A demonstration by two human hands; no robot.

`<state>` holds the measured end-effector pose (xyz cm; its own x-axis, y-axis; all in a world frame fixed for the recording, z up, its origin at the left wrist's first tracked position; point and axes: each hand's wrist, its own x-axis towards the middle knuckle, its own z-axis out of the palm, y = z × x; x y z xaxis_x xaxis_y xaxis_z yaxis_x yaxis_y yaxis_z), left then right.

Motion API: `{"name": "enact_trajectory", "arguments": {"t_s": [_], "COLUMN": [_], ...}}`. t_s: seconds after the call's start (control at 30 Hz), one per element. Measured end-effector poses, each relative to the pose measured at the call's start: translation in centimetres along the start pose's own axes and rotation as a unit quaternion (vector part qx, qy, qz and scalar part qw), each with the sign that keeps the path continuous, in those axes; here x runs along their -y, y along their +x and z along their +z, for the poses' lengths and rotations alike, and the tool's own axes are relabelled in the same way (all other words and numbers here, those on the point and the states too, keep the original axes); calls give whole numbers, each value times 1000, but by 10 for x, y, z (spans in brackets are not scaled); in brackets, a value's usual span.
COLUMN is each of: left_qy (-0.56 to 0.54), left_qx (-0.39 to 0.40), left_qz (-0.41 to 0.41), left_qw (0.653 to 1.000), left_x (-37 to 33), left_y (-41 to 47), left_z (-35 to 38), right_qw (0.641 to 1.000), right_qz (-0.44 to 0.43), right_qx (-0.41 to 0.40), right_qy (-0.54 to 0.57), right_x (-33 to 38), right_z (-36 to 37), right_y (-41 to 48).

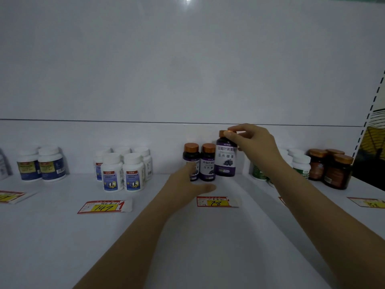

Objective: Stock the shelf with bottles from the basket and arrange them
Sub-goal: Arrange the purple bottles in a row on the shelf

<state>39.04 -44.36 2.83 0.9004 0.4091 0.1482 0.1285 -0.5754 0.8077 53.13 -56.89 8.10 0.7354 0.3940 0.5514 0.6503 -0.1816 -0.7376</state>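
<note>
On the white shelf (187, 236), two dark purple bottles with copper caps stand side by side, a left one (190, 153) and a right one (208, 163). A third purple bottle (226, 158) is upright just right of them, slightly raised. My right hand (253, 142) grips its copper cap from above. My left hand (185, 184) reaches in low, its fingers against the front of the left purple bottle, thumb stretched out over the shelf. The basket is not in view.
Several white-capped bottles with blue labels (123, 170) stand left of centre, two more (41, 163) at far left. Green-labelled white bottles (300, 165) and brown copper-capped jars (333, 170) stand at right. Price tags "147" (104, 207) and "78" (215, 202) lie on the shelf.
</note>
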Motion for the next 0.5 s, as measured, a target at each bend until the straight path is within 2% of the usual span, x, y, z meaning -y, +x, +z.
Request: {"name": "enact_trajectory", "arguments": {"t_s": [0.1, 0.23, 0.5], "left_qy": [-86, -71, -108], "left_qx": [52, 30, 45], "left_qz": [2, -1, 3], "left_qw": [995, 997, 993], "left_x": [1, -3, 0], "left_y": [3, 4, 5], "left_z": [2, 4, 7], "right_qw": [998, 996, 985], "right_qz": [5, 24, 52], "right_qx": [21, 46, 108], "right_qy": [52, 74, 127], "right_x": [11, 13, 4], "right_z": [10, 17, 8], "right_y": [-8, -14, -20]}}
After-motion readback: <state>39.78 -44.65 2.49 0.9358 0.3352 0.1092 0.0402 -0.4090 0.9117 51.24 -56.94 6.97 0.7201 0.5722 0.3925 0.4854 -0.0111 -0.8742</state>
